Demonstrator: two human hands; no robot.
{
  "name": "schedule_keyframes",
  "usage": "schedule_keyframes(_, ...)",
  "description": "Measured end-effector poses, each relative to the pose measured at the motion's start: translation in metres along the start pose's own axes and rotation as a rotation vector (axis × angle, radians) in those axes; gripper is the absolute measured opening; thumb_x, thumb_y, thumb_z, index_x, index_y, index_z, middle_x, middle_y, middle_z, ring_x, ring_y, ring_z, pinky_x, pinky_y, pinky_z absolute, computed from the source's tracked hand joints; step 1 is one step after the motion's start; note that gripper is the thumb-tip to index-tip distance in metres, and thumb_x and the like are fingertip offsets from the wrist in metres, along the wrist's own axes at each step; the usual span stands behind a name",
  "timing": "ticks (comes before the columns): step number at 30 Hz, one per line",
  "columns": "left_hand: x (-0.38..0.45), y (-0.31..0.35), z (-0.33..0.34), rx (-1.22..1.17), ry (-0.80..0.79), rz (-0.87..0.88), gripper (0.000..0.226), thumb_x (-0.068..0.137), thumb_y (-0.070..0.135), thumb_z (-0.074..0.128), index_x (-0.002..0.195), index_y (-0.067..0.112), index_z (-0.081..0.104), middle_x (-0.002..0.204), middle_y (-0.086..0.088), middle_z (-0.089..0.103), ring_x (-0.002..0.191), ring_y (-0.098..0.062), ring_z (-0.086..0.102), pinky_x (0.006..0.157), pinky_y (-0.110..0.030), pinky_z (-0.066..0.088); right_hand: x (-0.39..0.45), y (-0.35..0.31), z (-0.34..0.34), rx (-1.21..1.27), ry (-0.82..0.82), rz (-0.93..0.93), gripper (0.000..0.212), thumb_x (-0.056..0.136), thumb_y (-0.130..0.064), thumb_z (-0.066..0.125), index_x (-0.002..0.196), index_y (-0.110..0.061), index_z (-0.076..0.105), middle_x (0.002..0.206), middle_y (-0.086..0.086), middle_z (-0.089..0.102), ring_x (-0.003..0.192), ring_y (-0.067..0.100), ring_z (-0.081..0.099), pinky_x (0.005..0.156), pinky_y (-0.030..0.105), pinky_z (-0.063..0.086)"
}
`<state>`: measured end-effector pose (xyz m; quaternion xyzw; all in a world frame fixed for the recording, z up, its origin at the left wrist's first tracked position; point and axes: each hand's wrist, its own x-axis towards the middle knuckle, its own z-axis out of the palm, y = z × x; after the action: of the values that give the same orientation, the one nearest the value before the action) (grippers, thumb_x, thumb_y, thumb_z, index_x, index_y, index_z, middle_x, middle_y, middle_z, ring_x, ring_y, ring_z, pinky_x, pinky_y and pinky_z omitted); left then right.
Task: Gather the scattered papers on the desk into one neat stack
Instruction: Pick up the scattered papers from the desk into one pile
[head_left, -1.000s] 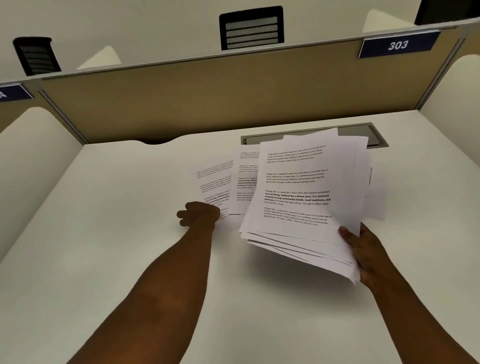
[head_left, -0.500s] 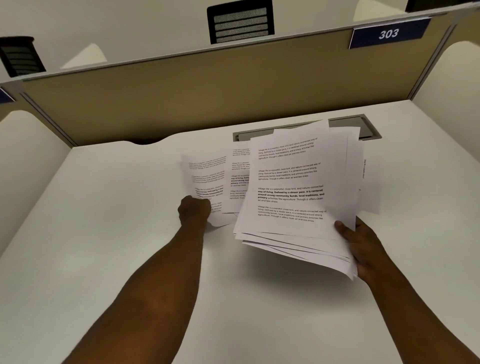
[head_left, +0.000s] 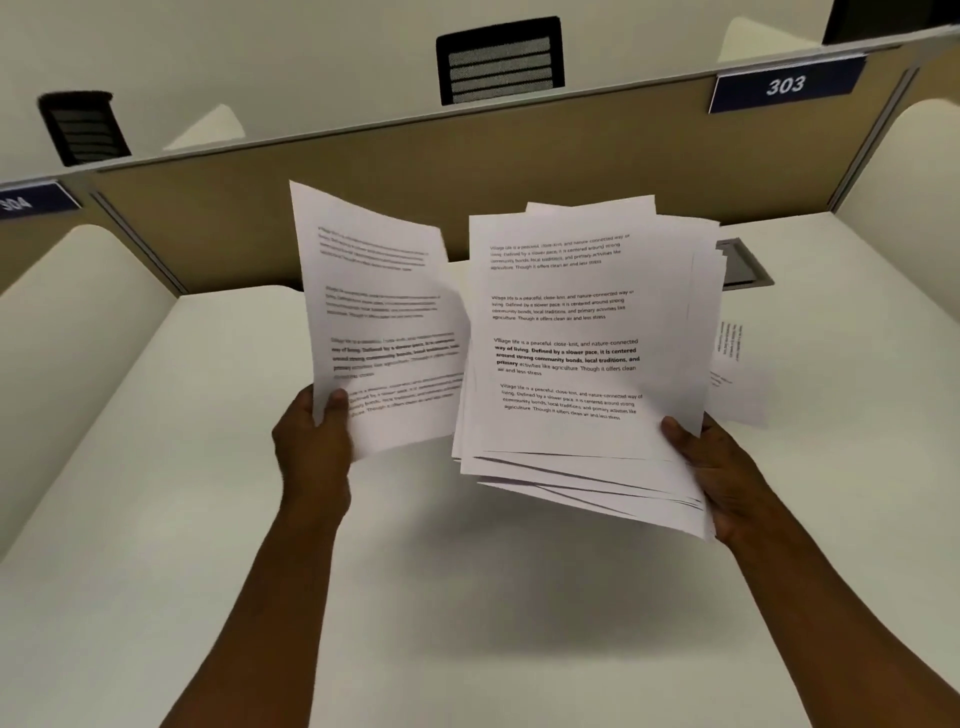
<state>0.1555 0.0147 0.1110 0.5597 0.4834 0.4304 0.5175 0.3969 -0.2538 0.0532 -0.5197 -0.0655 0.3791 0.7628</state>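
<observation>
We have our left hand (head_left: 311, 441) pinching a few printed sheets (head_left: 384, 322) by their lower left corner, upright and lifted clear of the desk (head_left: 467, 597). Just to their right, edges overlapping, our right hand (head_left: 722, 467) grips the ragged main stack (head_left: 571, 338) at its lower right corner. One loose page (head_left: 737, 364) lies on the desk behind the stack, nearer the right hand.

Lifted printed sheet (head_left: 379, 317) beside fanned paper stack (head_left: 582, 338), both tilted.
</observation>
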Motion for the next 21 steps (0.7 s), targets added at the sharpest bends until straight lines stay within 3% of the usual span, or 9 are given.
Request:
schedule_keyframes(3, -0.019, 0.004, -0.001, -0.187, -0.152, -0.127, 0.021, 0.097, 0.008, 0.056, 0.114, 0.014, 0.064, 0.113, -0.006, 0.070, 0.103, -0.024, 0.067, 0.093, -0.038, 0.053, -0.006, -0.005, 0.020, 0.051, -0.046, 0.025, 0.027, 0.098, -0.005, 0.045, 0.106, -0.023, 0.062, 0.089, -0.007, 0.077, 0.077, 0.010, 0.073, 0.058, 0.025, 0.057)
schedule_keyframes(10, -0.047, -0.004, 0.006, -0.285, -0.392, -0.284, 0.033, 0.095, 0.013, 0.059, 0.128, 0.013, 0.060, 0.122, -0.012, 0.069, 0.114, -0.034, 0.064, 0.100, -0.053, 0.048, -0.017, -0.009, 0.038, 0.088, -0.070, 0.051, 0.027, 0.095, -0.009, 0.050, 0.114, -0.020, 0.064, 0.097, 0.000, 0.076, 0.085, 0.017, 0.074, 0.063, 0.034, 0.060)
schedule_keyframes(13, -0.057, 0.000, 0.013, -0.294, -0.458, -0.327, 0.030, 0.095, 0.017, 0.060, 0.125, 0.017, 0.063, 0.118, -0.010, 0.071, 0.110, -0.031, 0.067, 0.097, -0.048, 0.052, -0.017, -0.008, 0.034, 0.075, -0.024, 0.041, 0.033, 0.092, -0.013, 0.056, 0.123, -0.020, 0.062, 0.113, 0.004, 0.072, 0.101, 0.027, 0.070, 0.080, 0.049, 0.058)
schedule_keyframes(17, -0.063, -0.005, 0.018, -0.279, -0.529, -0.400, 0.028, 0.097, 0.023, 0.059, 0.124, 0.020, 0.064, 0.118, -0.010, 0.071, 0.109, -0.032, 0.067, 0.098, -0.053, 0.050, -0.015, 0.002, 0.023, 0.115, 0.011, 0.067, 0.042, 0.090, -0.014, 0.060, 0.131, -0.021, 0.058, 0.128, 0.007, 0.065, 0.119, 0.031, 0.060, 0.101, 0.060, 0.042)
schedule_keyframes(21, -0.068, -0.014, 0.022, -0.267, -0.571, -0.467, 0.028, 0.097, 0.022, 0.057, 0.124, 0.018, 0.065, 0.118, -0.011, 0.070, 0.109, -0.032, 0.067, 0.098, -0.051, 0.051, -0.018, 0.016, 0.013, 0.100, 0.031, 0.136, 0.040, 0.092, -0.014, 0.058, 0.132, -0.021, 0.057, 0.128, 0.009, 0.064, 0.120, 0.034, 0.059, 0.104, 0.061, 0.039)
